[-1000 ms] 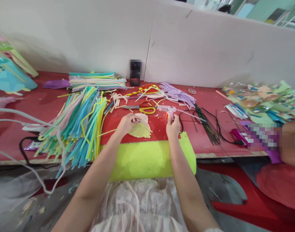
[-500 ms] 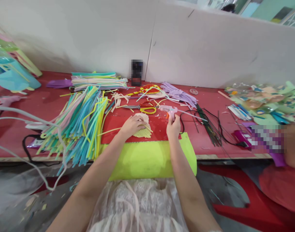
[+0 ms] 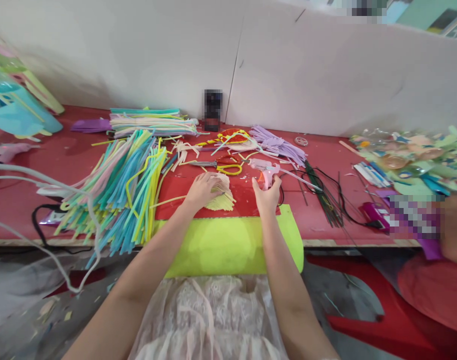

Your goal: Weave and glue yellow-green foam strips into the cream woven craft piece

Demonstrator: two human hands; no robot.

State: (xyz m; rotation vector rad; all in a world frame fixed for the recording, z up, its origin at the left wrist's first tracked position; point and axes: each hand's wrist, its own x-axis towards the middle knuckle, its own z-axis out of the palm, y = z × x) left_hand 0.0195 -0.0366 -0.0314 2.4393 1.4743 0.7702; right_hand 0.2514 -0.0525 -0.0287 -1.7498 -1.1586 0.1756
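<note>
My left hand (image 3: 201, 192) rests on the left side of a pale yellow, fan-like piece (image 3: 223, 201), its fingers bent over the edge. The piece lies on a dark red sheet (image 3: 176, 192). At the right, my right hand (image 3: 266, 195) has its thumb and fingers spread around the handle of a pink glue gun (image 3: 266, 172), whose nozzle points left and whose glue stick sticks out to the right. Scissors (image 3: 228, 166) with a yellow and red handle lie just beyond the piece. A yellow-green sheet (image 3: 221, 247) hangs at the table's front edge.
Bundled coloured pipe cleaners (image 3: 127, 185) cover the left of the red table (image 3: 326, 150). Purple stems (image 3: 277, 142), dark stems with a black cable (image 3: 322, 195) and a heap of pale pieces (image 3: 416, 160) stand right. Another person's arm (image 3: 455, 230) is at the far right.
The fingers of my right hand have opened out around the glue gun's handle. My left hand has shifted slightly on the yellow piece.
</note>
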